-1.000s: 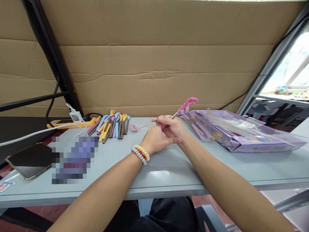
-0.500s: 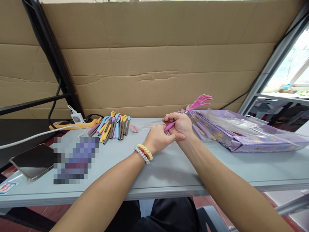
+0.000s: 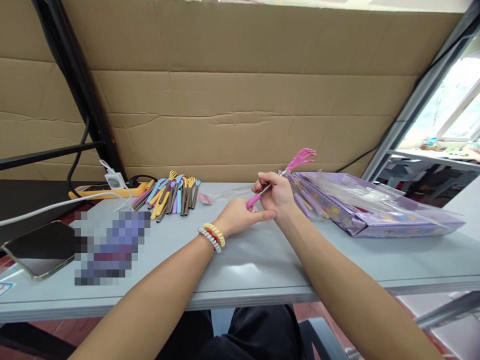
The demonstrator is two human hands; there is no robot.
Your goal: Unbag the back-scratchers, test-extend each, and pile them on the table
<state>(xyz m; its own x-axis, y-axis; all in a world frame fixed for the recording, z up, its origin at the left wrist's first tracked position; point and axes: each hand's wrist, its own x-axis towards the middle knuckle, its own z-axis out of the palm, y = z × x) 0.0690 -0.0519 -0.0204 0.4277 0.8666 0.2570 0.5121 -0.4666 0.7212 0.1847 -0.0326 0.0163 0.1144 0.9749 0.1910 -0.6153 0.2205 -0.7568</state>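
Note:
A pink back scratcher (image 3: pixel 301 160) with a hand-shaped head and a metal shaft slants up to the right above the table. The fingers of my left hand (image 3: pixel 237 216) are closed round its pink grip. Higher up, my right hand (image 3: pixel 278 194) wraps round the metal shaft, just below the head. Part of the shaft is hidden by my right palm and fingers. To the left lies a pile of small back scratchers (image 3: pixel 174 195) in yellow, blue, purple and other colours, with metal tubes. A clear plastic bag with purple sticks (image 3: pixel 304 204) lies just right of my right hand.
A purple box (image 3: pixel 375 205) under clear plastic film stands at the right. At the left are a phone (image 3: pixel 41 248), a blurred blue item (image 3: pixel 116 245) and a yellow power strip (image 3: pixel 108 190) with a white charger and cable. A cardboard panel (image 3: pixel 240 100) rises behind the grey table (image 3: pixel 240 265).
My hands have moved slightly apart along the back scratcher, and more of its metal shaft shows between them. The whole view has shifted a little.

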